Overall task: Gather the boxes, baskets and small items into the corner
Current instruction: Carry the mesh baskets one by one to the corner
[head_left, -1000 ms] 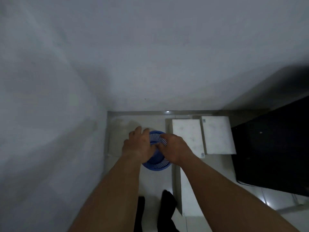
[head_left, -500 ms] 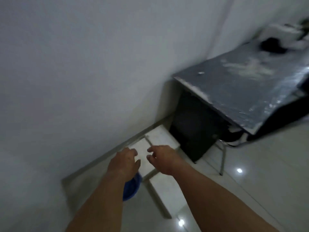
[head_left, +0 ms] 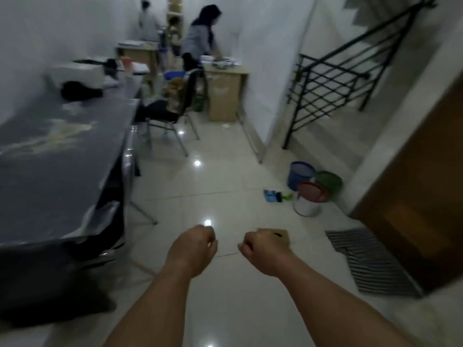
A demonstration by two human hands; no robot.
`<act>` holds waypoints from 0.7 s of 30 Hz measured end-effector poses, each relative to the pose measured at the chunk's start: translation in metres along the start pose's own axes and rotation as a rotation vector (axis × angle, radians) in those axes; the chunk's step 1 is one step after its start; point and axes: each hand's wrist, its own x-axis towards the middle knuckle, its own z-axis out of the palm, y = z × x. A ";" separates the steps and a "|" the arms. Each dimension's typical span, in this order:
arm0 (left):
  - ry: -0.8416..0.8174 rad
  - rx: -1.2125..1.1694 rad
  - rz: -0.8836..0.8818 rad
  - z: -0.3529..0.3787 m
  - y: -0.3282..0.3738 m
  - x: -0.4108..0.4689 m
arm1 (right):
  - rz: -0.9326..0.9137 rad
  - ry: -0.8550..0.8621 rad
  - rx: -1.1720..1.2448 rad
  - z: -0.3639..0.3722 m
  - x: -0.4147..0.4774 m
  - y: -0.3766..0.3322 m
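Note:
My left hand and my right hand hang out in front of me over the tiled floor, both loosely curled and holding nothing. Just beyond the right hand a small brown cardboard box lies on the floor, partly hidden by that hand. Further off to the right stand three baskets: a blue one, a green one and a red-rimmed one sitting on a white tub. Small blue and black items lie on the floor beside them.
A long dark table runs along the left wall. A black chair and a wooden desk stand further back, where a person bends over the desk. A striped mat lies by a brown door at right; stair railing behind.
I have let go of the blue basket in the corner and turned round to face the room. Both hands have come away empty and curled shut.

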 end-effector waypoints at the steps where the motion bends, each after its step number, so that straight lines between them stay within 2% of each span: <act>1: 0.019 -0.020 0.059 0.015 0.027 0.024 | 0.051 0.021 0.017 -0.013 0.002 0.032; 4: 0.023 -0.039 0.238 0.048 0.099 0.079 | 0.180 0.093 0.050 -0.046 0.010 0.110; 7: 0.049 -0.022 0.368 0.076 0.134 0.126 | 0.258 0.148 0.091 -0.064 0.027 0.158; 15: 0.069 0.040 0.568 0.127 0.132 0.282 | 0.351 0.256 0.173 -0.086 0.140 0.234; 21: -0.048 0.140 0.667 0.149 0.141 0.406 | 0.459 0.303 0.231 -0.117 0.213 0.280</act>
